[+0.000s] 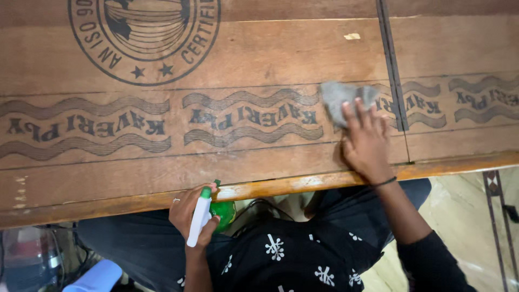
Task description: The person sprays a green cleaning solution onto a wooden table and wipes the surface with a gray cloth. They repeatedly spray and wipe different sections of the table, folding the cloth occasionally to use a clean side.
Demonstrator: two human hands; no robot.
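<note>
Your right hand [366,141] presses grey cloth [341,100] flat on worktop [162,173] near front edge, fingers spread; cloth lies just beyond fingertips. Your left hand [193,213] hangs below front edge, fingers wrapped round green spray bottle [208,213], long axis upright, slightly tilted.

Left hand [192,213] curled in a grip, right hand [366,141] pressed flat.

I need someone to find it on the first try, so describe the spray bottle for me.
Start at the wide brown wooden board and follow its worn near edge leftward. Just below that edge, the left hand grips a small green plastic spray bottle with a white trigger head. It is the only bright green thing there; the right hand presses a grey cloth.
</note>
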